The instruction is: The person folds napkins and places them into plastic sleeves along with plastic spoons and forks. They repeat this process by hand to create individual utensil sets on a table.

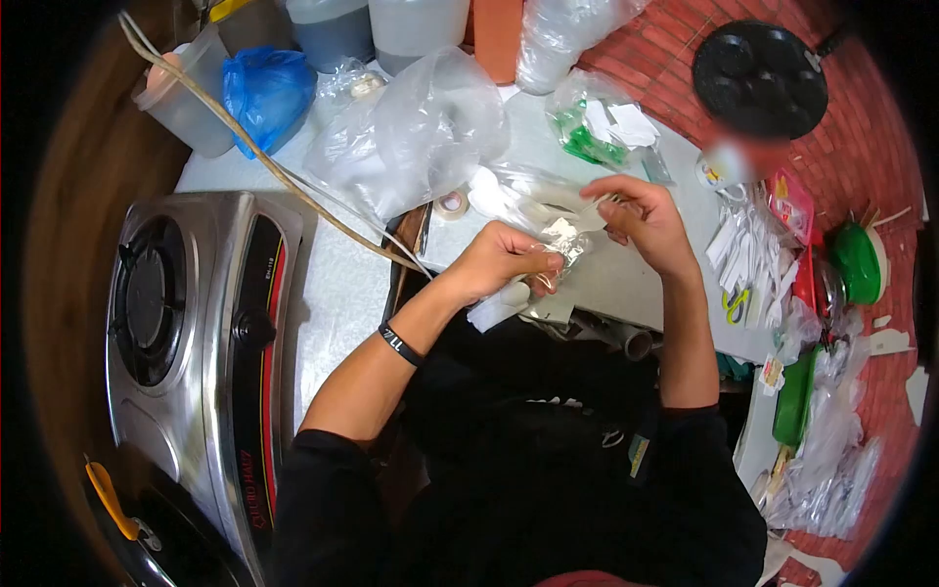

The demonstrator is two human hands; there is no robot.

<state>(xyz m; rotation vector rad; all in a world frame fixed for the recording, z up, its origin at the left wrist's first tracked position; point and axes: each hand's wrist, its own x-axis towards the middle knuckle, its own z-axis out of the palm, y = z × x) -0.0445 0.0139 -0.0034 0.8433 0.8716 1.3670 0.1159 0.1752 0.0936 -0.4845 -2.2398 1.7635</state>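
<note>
My left hand (511,262) is closed, thumb pressed against the fingers, on a small clear plastic bag (577,256) with shiny creases and something white at its top. To the right of it, my right hand (644,223) pinches thumb and fingers together beside the bag's upper edge. A thin pale piece shows at those fingertips, and I cannot tell what it is. White plastic spoons (496,199) lie in clear wrapping just beyond my left hand. A roll of tape (451,203) rests on the table close by. Below my left hand, a white strip (499,307) hangs near the table edge.
On the left stands a gas stove (196,342). A large clear bag (421,127), a blue bag (266,93) and tubs occupy the back. A long stick (264,157) crosses above the table. At right are green scissors (736,305), white strips and a black moulded pan (760,80).
</note>
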